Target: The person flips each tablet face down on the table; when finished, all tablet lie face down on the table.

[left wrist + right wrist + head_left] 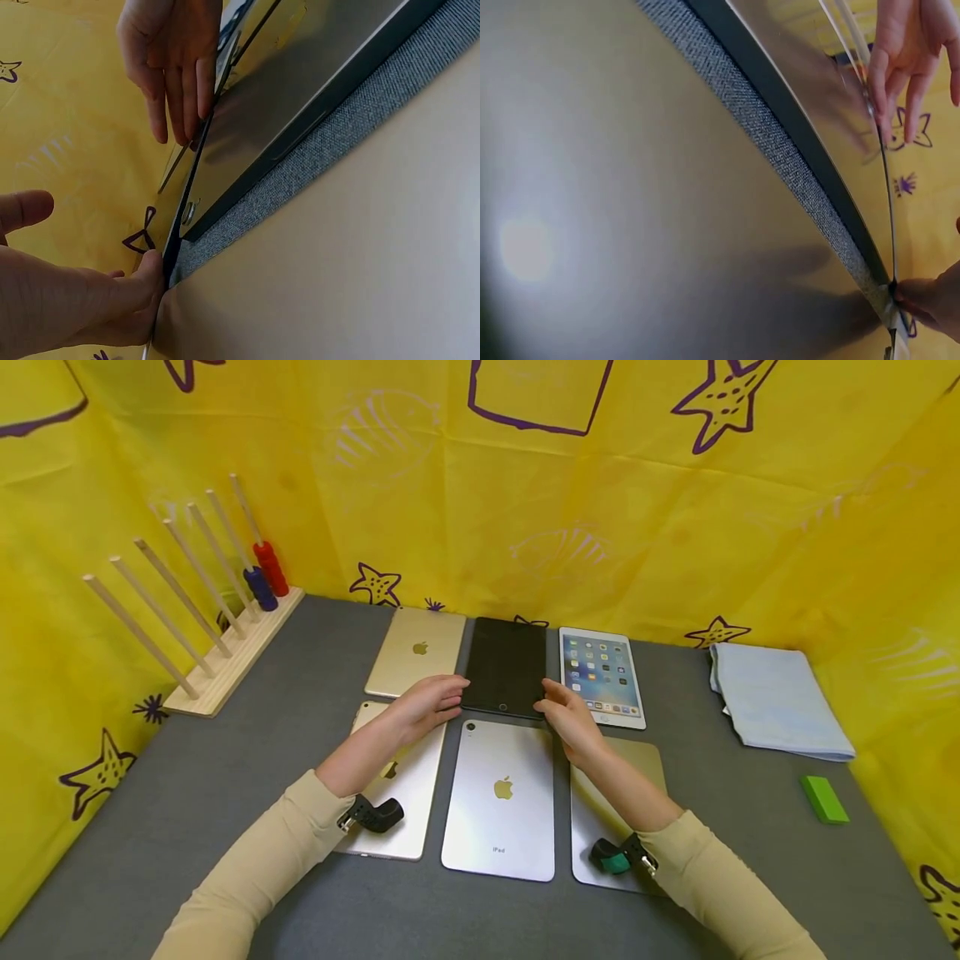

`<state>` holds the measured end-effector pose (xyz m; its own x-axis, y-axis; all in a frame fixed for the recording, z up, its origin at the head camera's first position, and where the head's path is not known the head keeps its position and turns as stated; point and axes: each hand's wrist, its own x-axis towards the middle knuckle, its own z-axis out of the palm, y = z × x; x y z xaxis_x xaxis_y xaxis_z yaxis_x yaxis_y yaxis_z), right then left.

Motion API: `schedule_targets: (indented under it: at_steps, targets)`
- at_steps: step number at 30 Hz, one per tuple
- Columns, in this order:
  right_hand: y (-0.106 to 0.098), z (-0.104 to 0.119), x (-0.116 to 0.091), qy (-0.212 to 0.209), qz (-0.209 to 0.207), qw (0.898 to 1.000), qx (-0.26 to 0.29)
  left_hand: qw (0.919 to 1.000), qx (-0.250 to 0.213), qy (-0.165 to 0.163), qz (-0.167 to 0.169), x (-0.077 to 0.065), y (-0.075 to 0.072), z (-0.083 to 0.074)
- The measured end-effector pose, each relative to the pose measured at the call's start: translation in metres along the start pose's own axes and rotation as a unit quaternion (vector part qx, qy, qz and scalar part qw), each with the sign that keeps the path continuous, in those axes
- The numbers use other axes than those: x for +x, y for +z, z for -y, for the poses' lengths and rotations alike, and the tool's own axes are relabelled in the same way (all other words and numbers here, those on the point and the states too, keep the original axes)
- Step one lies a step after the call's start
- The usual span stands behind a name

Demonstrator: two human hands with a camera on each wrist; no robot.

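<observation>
A black-screened tablet (506, 664) lies face up in the middle of the back row, its home button facing me. My left hand (431, 703) has its fingers at the tablet's left edge, and my right hand (567, 714) touches the lower right edge. Fingers of both hands are extended, not wrapped round it. In the left wrist view my left hand (90, 296) is low at the black tablet's edge (262, 154), with the right hand (176, 75) opposite. The right wrist view has my right fingertips (919, 294) at that edge.
Beside it lie a gold tablet (408, 664) and a white tablet with lit screen (600, 668). In front are gold (412, 810), silver (498, 827) and partly covered (641, 760) tablets, backs up. A peg rack (247, 639), blue cloth (780, 702) and green block (825, 799) flank them.
</observation>
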<state>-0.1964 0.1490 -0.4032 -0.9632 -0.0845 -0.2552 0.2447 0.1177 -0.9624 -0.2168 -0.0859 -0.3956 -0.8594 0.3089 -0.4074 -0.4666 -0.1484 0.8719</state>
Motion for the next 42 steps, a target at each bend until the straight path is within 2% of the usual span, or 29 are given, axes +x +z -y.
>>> schedule_targets:
  at_steps: [5, 9, 16, 19, 24, 29, 36, 39, 42]
  targets:
    - [-0.003, 0.000, 0.000, 0.002, 0.008, 1.000, 0.000, 0.9993, -0.031, -0.008, -0.021, 0.003, 0.003, 0.000]
    - [-0.003, 0.000, 0.000, 0.004, 0.010, 1.000, -0.006, 0.9993, -0.025, -0.004, -0.028, 0.005, 0.004, 0.001]
    - [0.003, -0.002, 0.001, 0.007, 0.002, 1.000, -0.029, 0.9992, 0.006, 0.034, -0.019, 0.010, 0.008, 0.004]
    - [0.008, -0.002, 0.001, 0.003, 0.001, 0.999, -0.046, 0.9974, 0.016, 0.063, -0.032, 0.013, 0.010, 0.004]
    - [0.017, -0.001, 0.000, -0.024, -0.003, 0.997, -0.074, 0.9926, 0.030, 0.101, -0.061, 0.013, 0.013, 0.004]
    - [0.028, 0.002, 0.004, -0.066, 0.003, 0.994, -0.092, 0.9911, 0.037, 0.109, -0.066, 0.012, 0.014, 0.004]
    - [0.037, 0.008, 0.013, -0.132, 0.022, 0.980, -0.145, 0.9885, 0.045, 0.125, -0.072, 0.010, 0.016, 0.003]
    - [0.038, 0.010, 0.016, -0.144, 0.029, 0.976, -0.161, 0.9869, 0.043, 0.139, -0.070, 0.009, 0.017, 0.002]
    - [0.039, 0.013, 0.016, -0.137, 0.032, 0.977, -0.161, 0.9857, 0.037, 0.150, -0.068, 0.007, 0.017, 0.000]
